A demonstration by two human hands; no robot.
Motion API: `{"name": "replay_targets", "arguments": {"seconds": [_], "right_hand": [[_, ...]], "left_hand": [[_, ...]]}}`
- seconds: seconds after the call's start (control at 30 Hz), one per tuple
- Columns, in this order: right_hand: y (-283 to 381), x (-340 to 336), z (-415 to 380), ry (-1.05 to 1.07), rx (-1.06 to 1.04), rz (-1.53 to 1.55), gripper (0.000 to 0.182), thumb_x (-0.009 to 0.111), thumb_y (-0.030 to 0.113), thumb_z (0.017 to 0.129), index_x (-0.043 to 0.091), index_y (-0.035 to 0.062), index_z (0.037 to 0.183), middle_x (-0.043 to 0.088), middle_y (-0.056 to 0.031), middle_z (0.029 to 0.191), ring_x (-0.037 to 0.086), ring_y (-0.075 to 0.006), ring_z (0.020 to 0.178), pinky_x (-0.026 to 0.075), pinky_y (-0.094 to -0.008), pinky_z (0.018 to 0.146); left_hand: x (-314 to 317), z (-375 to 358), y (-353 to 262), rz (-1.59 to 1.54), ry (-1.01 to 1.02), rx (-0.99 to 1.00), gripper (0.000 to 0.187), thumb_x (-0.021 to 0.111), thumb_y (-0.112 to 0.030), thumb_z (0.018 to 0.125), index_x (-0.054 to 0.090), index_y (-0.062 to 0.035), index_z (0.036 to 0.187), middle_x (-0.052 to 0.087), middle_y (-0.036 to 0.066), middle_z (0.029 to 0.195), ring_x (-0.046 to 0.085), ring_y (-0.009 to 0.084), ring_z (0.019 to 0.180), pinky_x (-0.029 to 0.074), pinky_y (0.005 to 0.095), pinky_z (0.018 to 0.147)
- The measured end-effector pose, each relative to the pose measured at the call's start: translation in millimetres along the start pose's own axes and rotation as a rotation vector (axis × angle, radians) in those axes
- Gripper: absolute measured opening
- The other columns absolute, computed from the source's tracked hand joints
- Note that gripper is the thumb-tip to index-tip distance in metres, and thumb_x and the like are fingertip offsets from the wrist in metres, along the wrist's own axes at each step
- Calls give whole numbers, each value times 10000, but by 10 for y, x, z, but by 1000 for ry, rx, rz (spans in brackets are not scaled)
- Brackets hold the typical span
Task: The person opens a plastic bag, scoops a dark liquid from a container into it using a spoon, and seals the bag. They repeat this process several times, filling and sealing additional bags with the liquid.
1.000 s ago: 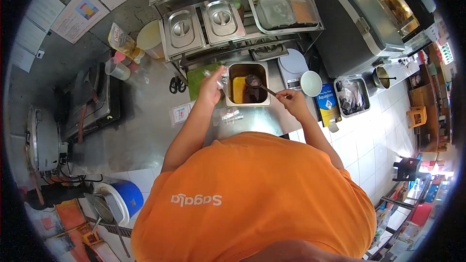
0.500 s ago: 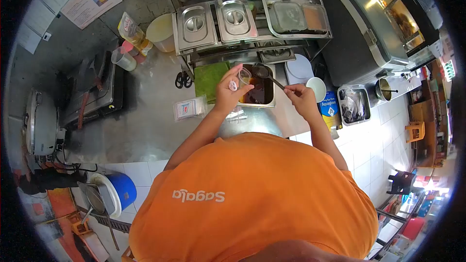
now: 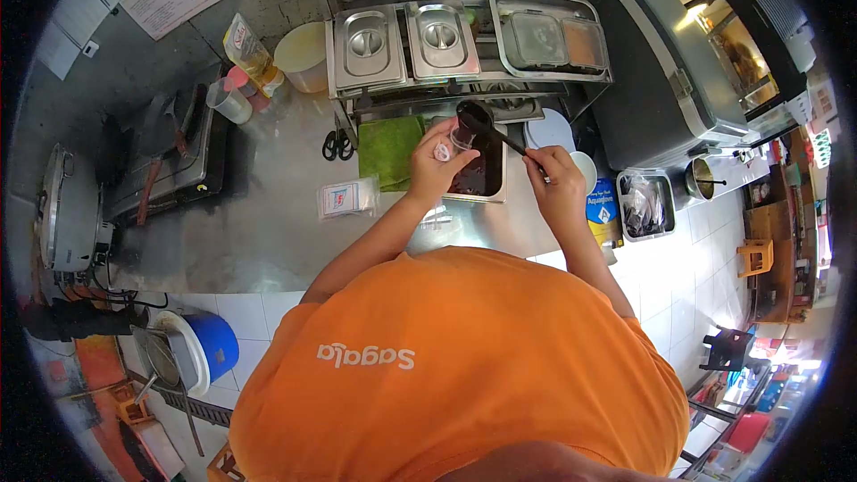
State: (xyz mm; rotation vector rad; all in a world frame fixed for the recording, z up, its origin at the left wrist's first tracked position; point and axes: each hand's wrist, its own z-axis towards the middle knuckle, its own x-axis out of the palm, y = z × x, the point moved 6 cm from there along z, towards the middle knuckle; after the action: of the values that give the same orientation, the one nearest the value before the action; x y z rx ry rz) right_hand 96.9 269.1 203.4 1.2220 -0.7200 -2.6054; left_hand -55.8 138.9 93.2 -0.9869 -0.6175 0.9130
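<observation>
My left hand (image 3: 432,168) is closed around a small clear plastic cup (image 3: 461,137), with dark red-brown sauce showing in it. A small white round piece with a print (image 3: 442,153) shows at the fingers of the same hand. In my right hand (image 3: 557,180) is the handle of a dark ladle (image 3: 511,144). Its bowl is tilted at the cup's mouth and overlaps the cup's rim in this view. Below both hands is a rectangular steel pan (image 3: 502,189) of dark sauce, partly hidden by the left hand and the ladle.
A green cloth (image 3: 379,153), black scissors (image 3: 337,145) and a plastic packet (image 3: 348,199) lie left of the pan. A white bowl (image 3: 585,170) and a blue-yellow box (image 3: 603,211) stand right. Behind rises a steel rack (image 3: 375,98) with lidded pans.
The ladle's bowl has moved up and left from over the pan to the cup and tipped. Dark sauce now shows in the cup. My left hand keeps holding it.
</observation>
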Motion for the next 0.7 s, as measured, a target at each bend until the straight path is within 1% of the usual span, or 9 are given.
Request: {"name": "replay_targets", "arguments": {"seconds": [0.1, 0.23, 0.3, 0.4, 0.53, 0.6, 0.7], "right_hand": [[44, -41, 8, -44, -54, -40, 111, 669, 27, 779, 650, 15, 887, 599, -100, 795, 597, -234, 650, 469, -293, 555], [92, -86, 18, -73, -73, -61, 102, 670, 18, 769, 652, 25, 869, 602, -96, 798, 599, -236, 671, 472, -300, 569], [117, -109, 14, -100, -95, -89, 97, 690, 47, 739, 641, 49, 823, 618, -70, 818, 601, -239, 736, 489, -324, 614], [112, -74, -9, -88, -105, -111, 117, 691, 28, 721, 638, 52, 821, 616, -67, 822, 597, -239, 762, 487, -325, 644], [89, -17, -42, -104, -131, -103, 127, 694, 19, 709, 639, 55, 818, 618, -66, 822, 594, -239, 759, 483, -325, 646], [72, 25, -66, -100, -159, -109, 119, 696, 19, 710, 639, 54, 809, 618, -68, 819, 592, -242, 751, 479, -326, 637], [71, 40, -81, -97, -152, -104, 115, 697, 17, 709, 643, 53, 804, 619, -73, 815, 593, -244, 750, 480, -326, 639]], "left_hand": [[9, -2, 0, -11, -9, -3, 353, 802, -47, 671, 451, -19, 643, 535, 193, 1231, 514, 265, 1162, 402, 348, 958], [23, 0, 71, -31, -11, -10, 363, 798, -49, 678, 439, -20, 628, 546, 187, 1218, 521, 263, 1153, 403, 336, 953], [25, -4, 64, -39, -11, 3, 350, 796, -90, 680, 458, -8, 639, 558, 194, 1221, 547, 266, 1120, 423, 337, 920], [29, 0, 37, -8, -8, 5, 346, 798, -99, 680, 467, -3, 645, 563, 189, 1212, 548, 266, 1123, 427, 334, 920], [21, -9, -38, 41, -19, 8, 339, 803, -112, 679, 484, 2, 662, 572, 186, 1187, 558, 266, 1100, 429, 332, 916], [12, -36, 49, 89, -36, -72, 334, 807, -120, 676, 498, 7, 679, 579, 184, 1162, 568, 263, 1070, 433, 334, 909], [4, -47, 106, 118, -43, -75, 334, 812, -126, 671, 508, 11, 695, 581, 185, 1154, 574, 265, 1044, 437, 339, 903]]}}
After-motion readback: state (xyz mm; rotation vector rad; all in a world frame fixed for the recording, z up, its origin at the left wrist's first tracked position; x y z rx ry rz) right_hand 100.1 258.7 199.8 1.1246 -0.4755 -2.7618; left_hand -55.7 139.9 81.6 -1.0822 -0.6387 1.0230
